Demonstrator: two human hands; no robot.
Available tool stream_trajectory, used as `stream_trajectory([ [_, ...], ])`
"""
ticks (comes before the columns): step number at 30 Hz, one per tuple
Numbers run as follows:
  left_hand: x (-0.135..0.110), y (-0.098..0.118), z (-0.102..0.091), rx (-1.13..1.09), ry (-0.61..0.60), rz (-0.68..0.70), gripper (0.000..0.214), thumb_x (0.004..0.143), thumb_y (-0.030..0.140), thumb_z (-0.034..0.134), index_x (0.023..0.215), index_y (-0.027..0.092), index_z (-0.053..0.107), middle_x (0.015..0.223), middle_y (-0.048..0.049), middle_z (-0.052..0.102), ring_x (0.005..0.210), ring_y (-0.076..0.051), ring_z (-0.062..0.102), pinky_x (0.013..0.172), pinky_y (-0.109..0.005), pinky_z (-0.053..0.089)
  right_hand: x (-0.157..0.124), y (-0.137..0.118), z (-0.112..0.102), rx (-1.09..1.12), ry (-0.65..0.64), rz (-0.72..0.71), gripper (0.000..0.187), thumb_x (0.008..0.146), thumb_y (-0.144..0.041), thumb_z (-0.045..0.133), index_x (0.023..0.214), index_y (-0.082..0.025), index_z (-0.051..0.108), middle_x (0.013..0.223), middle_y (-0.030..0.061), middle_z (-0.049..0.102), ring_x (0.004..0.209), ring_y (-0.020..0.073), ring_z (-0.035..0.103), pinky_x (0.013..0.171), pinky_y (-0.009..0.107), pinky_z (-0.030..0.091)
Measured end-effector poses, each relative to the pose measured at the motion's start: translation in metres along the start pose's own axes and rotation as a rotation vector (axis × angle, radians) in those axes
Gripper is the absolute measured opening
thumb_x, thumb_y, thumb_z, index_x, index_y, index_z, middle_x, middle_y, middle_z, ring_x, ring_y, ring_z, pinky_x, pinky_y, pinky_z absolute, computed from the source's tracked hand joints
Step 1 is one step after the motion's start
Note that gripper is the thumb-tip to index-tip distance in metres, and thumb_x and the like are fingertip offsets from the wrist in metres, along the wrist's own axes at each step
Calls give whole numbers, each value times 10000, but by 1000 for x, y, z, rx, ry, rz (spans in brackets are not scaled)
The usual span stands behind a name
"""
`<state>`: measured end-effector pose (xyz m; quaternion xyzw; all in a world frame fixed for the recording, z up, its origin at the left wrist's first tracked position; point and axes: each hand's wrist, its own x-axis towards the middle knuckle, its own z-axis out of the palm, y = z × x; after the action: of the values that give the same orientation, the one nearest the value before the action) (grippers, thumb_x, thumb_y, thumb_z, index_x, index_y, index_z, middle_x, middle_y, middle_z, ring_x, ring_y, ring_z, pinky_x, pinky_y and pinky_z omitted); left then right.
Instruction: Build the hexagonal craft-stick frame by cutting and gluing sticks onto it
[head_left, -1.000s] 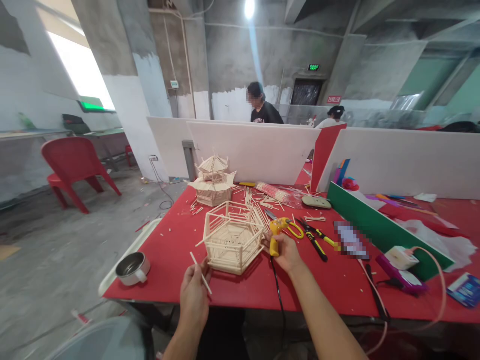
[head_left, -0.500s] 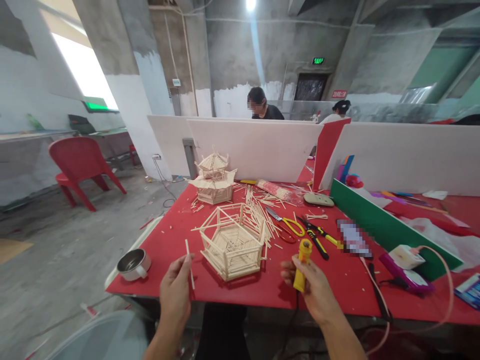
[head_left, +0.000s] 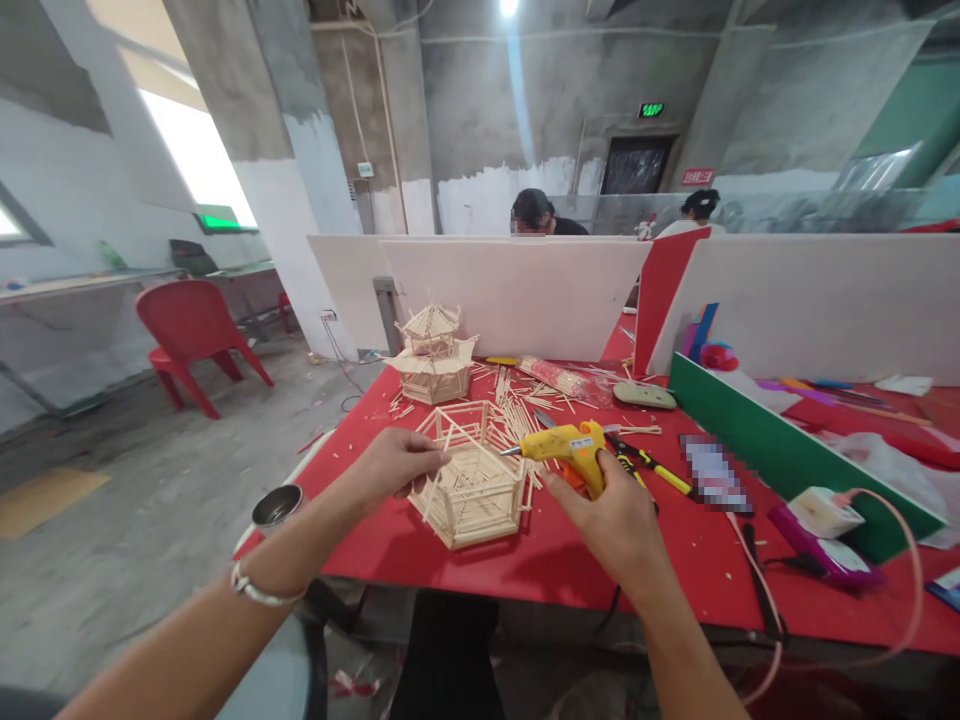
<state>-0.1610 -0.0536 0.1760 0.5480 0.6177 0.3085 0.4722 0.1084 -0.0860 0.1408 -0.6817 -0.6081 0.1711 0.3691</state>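
Note:
My left hand (head_left: 394,463) pinches a thin wooden stick (head_left: 437,487) and holds it against the near left side of a hexagonal stick frame (head_left: 472,483) on the red table (head_left: 540,560). My right hand (head_left: 611,515) grips a yellow glue gun (head_left: 566,447), its nozzle pointing left over the frame's right edge. A finished stick pagoda (head_left: 433,355) stands behind the frame.
Loose sticks (head_left: 514,415), scissors and pliers (head_left: 645,462) lie behind the frame. A metal cup (head_left: 276,507) sits at the table's left edge. White partitions (head_left: 517,295) and a green board (head_left: 780,450) bound the table. A red chair (head_left: 193,325) stands left. Two people sit beyond the partition.
My right hand lifted the glue gun and turned its nozzle toward the frame. My left hand moved the stick forward onto the frame's left side.

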Motion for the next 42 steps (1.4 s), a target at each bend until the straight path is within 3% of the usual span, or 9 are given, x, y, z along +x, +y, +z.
stream_trajectory([
  [4,17,13,2,173,-88,-20,324,637,437,720,559,137,623,438,11,523,364,-73,398,348,-194,242,8,-13,8,-182,26,-61,479,756,-609,595,1007,-201,572,920,99,682,834,273,637,638,315,376],
  [17,38,10,9,529,-35,22,291,717,339,623,491,178,537,363,32,461,345,-93,398,380,-211,287,9,-11,12,-277,-22,-37,445,803,-614,574,1001,-218,531,983,95,682,910,290,650,651,314,364],
  [25,41,11,11,552,-42,70,288,708,341,631,491,175,540,356,46,424,350,-83,378,387,-207,270,9,-10,14,-286,-25,-34,414,809,-588,580,999,-224,525,975,86,683,909,287,652,640,309,350],
  [42,42,11,12,564,-53,46,285,726,355,615,518,167,567,372,22,492,335,-93,423,381,-193,300,11,-15,16,-319,-50,-33,411,805,-578,589,1004,-221,538,975,89,683,899,283,650,626,310,341],
])
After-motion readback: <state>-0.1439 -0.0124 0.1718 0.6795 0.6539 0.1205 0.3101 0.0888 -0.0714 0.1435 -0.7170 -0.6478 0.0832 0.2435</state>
